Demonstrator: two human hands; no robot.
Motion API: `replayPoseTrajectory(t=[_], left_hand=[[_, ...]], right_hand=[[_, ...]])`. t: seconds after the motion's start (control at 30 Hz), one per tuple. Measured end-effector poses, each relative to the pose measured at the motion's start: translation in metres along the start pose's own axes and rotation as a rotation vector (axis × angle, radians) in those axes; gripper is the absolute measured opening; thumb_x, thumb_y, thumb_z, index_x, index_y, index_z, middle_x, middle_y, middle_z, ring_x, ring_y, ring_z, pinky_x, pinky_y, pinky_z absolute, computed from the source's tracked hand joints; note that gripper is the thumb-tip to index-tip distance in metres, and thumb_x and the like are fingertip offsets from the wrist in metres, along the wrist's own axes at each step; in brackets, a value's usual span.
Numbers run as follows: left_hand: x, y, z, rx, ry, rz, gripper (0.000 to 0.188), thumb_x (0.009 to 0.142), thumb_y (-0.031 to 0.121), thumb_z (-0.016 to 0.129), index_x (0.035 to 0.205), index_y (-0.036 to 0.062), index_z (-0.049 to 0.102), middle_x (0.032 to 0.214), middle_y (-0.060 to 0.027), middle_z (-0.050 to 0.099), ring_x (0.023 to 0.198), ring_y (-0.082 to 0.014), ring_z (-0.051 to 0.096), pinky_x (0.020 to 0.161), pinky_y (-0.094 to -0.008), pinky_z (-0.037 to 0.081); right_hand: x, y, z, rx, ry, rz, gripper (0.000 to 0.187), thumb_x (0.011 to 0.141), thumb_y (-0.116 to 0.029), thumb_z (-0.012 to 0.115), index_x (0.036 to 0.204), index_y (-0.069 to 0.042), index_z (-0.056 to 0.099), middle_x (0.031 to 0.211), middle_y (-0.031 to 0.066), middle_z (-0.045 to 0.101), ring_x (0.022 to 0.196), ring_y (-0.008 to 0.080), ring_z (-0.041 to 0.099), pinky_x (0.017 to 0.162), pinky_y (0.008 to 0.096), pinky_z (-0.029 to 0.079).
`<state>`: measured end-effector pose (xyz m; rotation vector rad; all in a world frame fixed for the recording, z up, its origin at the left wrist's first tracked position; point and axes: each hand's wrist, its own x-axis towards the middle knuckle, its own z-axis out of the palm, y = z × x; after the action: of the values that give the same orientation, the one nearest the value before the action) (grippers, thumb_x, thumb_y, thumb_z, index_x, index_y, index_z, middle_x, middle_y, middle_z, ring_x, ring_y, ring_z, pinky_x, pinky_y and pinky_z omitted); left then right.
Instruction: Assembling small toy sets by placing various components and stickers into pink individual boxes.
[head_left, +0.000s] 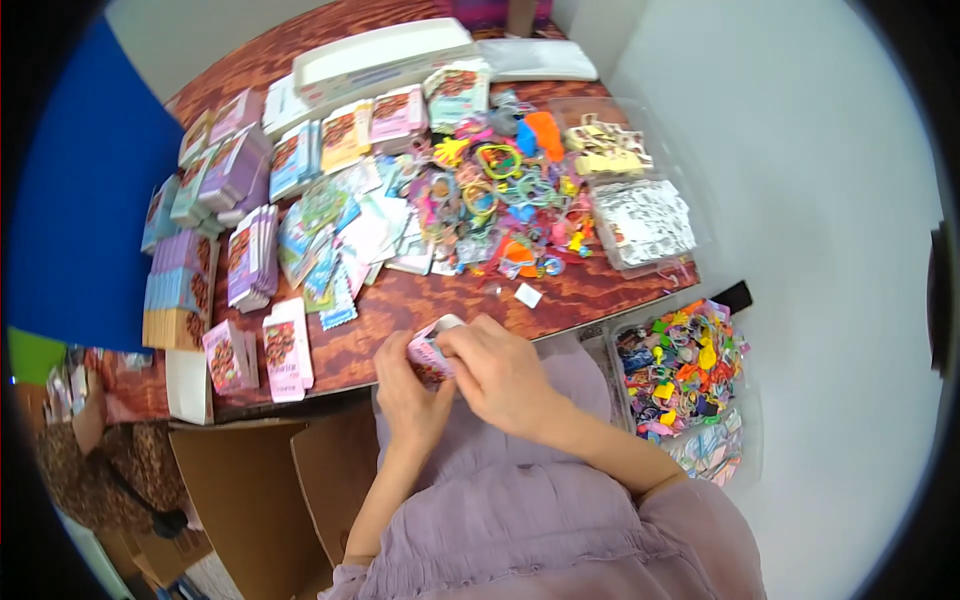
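Observation:
Just off the table's front edge, my left hand (pixel 402 392) is wrapped round a small pink printed cardboard box (pixel 428 352) held upright over my lap. My right hand (pixel 503 378) has its fingers closed at the top of the same box; the fingertips are partly hidden there, and whatever else they may pinch does not show. On the table to the left lie flat pink cartons (pixel 286 352) like the held one. A small white square packet (pixel 528 295) lies beyond my right hand.
Stacks of coloured cartons (pixel 252 258) line the left and back. Loose sachets (pixel 365 228) and a heap of colourful trinkets (pixel 495 195) fill the middle. Clear trays (pixel 645 222) stand at right. A tub of small toys (pixel 680 365) sits lower right; an open cardboard box (pixel 240 490), lower left.

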<state>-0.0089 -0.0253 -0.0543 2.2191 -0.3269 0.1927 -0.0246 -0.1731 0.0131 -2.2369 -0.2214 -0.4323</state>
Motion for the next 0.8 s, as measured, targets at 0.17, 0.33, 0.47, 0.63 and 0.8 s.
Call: replayPoseTrajectory(t=[0.17, 0.33, 0.47, 0.63, 0.8], left_hand=[[0.011, 0.010, 0.001, 0.059, 0.012, 0.108, 0.073, 0.065, 0.005, 0.081, 0.129, 0.0008, 0.046, 0.124, -0.0212, 0.054, 0.114, -0.0407, 0.053, 0.092, -0.0451, 0.048], [0.018, 0.010, 0.010, -0.043, -0.029, 0.087, 0.072, 0.068, 0.010, 0.082, 0.130, 0.0029, 0.047, 0.124, -0.0197, 0.053, 0.114, -0.0392, 0.054, 0.093, -0.0441, 0.047], [0.028, 0.017, 0.019, -0.052, -0.013, 0.112, 0.072, 0.069, 0.013, 0.082, 0.131, 0.0030, 0.047, 0.124, -0.0191, 0.053, 0.112, -0.0393, 0.054, 0.093, -0.0437, 0.047], [0.035, 0.018, 0.023, -0.462, -0.041, -0.094, 0.079, 0.071, 0.010, 0.087, 0.135, 0.0022, 0.042, 0.126, -0.0149, 0.051, 0.113, -0.0264, 0.057, 0.088, -0.0389, 0.052], [0.047, 0.021, 0.013, -0.361, -0.143, -0.169, 0.082, 0.070, 0.007, 0.087, 0.137, 0.0026, 0.039, 0.126, -0.0130, 0.050, 0.113, -0.0226, 0.056, 0.090, -0.0347, 0.053]], right_hand=[[-0.004, 0.004, -0.005, -0.103, -0.073, 0.055, 0.021, 0.085, -0.009, 0.067, 0.105, -0.006, 0.061, 0.089, 0.0105, 0.063, 0.081, 0.0303, 0.062, 0.067, 0.0402, 0.050], [0.000, 0.003, -0.016, 0.018, 0.096, 0.034, 0.029, 0.085, -0.010, 0.068, 0.112, -0.006, 0.061, 0.092, 0.0117, 0.064, 0.083, 0.0312, 0.063, 0.068, 0.0414, 0.050], [0.008, 0.000, -0.028, -0.032, 0.063, 0.003, 0.032, 0.085, -0.010, 0.069, 0.116, -0.006, 0.060, 0.093, 0.0120, 0.064, 0.081, 0.0319, 0.063, 0.069, 0.0415, 0.051], [0.002, 0.029, -0.074, 0.065, 0.215, 0.105, 0.018, 0.086, -0.010, 0.070, 0.103, -0.003, 0.067, 0.089, 0.0114, 0.066, 0.079, 0.0277, 0.064, 0.068, 0.0361, 0.051], [-0.007, 0.120, -0.150, -0.034, 0.402, 0.595, 0.008, 0.089, -0.006, 0.065, 0.093, 0.000, 0.067, 0.077, 0.0082, 0.067, 0.070, 0.0140, 0.062, 0.065, 0.0289, 0.049]])
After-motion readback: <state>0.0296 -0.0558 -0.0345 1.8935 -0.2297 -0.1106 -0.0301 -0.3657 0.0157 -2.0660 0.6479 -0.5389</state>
